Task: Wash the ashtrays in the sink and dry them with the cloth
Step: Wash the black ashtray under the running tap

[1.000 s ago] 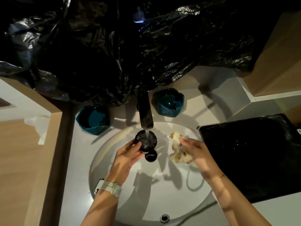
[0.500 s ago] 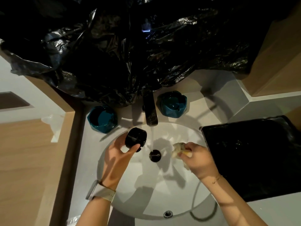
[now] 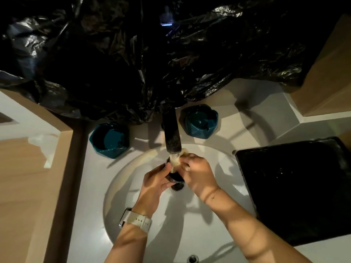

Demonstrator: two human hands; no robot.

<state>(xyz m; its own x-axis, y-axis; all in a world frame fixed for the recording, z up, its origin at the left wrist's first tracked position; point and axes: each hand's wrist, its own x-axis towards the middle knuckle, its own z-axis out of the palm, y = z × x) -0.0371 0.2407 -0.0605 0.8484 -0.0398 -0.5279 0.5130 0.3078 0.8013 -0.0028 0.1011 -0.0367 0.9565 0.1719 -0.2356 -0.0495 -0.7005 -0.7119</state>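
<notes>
Black ashtray (image 3: 175,176), gripped in left hand (image 3: 155,182) over sink (image 3: 224,234), under faucet (image 3: 171,133). Right hand (image 3: 198,173) pinches pale cloth (image 3: 176,161) against it. Two teal ashtrays (image 3: 109,139) flank faucet.

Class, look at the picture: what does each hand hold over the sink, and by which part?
The left hand grips the black ashtray round its side. The right hand pinches the pale cloth against the ashtray's top, under the tap.

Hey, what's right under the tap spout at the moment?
Under the tap, the right hand presses a pale cloth onto a black ashtray held by the left hand. The hands mostly cover the drain.
</notes>
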